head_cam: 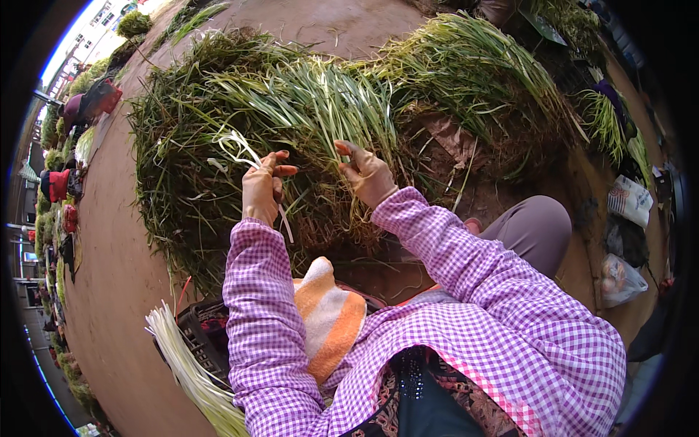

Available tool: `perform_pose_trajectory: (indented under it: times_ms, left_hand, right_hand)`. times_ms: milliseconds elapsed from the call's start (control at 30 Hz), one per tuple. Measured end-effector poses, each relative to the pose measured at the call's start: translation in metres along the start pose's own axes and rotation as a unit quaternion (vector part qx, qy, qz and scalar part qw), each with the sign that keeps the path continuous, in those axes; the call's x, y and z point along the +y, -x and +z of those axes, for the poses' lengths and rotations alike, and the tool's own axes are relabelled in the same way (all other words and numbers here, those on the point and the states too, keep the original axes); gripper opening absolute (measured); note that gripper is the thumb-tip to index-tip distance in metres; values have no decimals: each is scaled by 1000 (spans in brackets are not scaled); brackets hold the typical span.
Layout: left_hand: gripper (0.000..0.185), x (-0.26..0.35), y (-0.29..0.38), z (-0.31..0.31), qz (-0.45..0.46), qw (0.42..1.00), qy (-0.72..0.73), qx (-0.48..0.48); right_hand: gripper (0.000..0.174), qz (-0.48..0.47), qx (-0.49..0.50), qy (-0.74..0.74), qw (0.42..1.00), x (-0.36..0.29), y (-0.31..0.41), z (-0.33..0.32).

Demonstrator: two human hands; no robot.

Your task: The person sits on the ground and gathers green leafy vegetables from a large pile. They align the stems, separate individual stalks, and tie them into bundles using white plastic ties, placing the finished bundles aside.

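In my left hand (261, 191) are a few thin white stalks (238, 143); one pale end hangs below the fingers. My right hand (372, 176) is at the root side of a large heap of long green leafy stalks (327, 104), thumb and forefinger bent toward them. Whether it grips a stalk cannot be told. Brown, matted roots and dry leaves (311, 218) lie under both hands. Orange-brown stains mark the fingertips. Near my left forearm, a bundle of cleaned pale stalks (188, 366) rests against a black plastic crate (205, 333).
A second green heap (464, 71) lies to the right. An orange-and-white striped towel (330, 322) is at my lap. A plastic bag (620, 281) and a white printed sack (631, 199) sit at the right. More bundles and bags line the far left side of the brown floor (109, 229).
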State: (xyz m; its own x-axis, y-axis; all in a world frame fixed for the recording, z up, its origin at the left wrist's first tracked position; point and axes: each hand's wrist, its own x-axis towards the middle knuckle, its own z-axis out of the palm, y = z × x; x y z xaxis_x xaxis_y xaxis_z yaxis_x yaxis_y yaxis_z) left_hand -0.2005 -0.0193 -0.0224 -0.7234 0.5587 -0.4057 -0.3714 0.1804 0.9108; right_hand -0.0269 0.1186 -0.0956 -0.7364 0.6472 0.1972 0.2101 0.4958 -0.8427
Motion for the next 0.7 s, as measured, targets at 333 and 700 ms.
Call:
perform_pose_trajectory:
  times_ms: [333, 700]
  left_hand:
    - [16, -13, 5, 12, -31, 999, -6, -32]
    - [12, -27, 4, 35, -26, 995, -88, 40]
  right_hand:
    - [39, 255, -227, 167, 925, 41, -2, 9]
    - [37, 381, -168, -304, 857, 40, -19, 2]
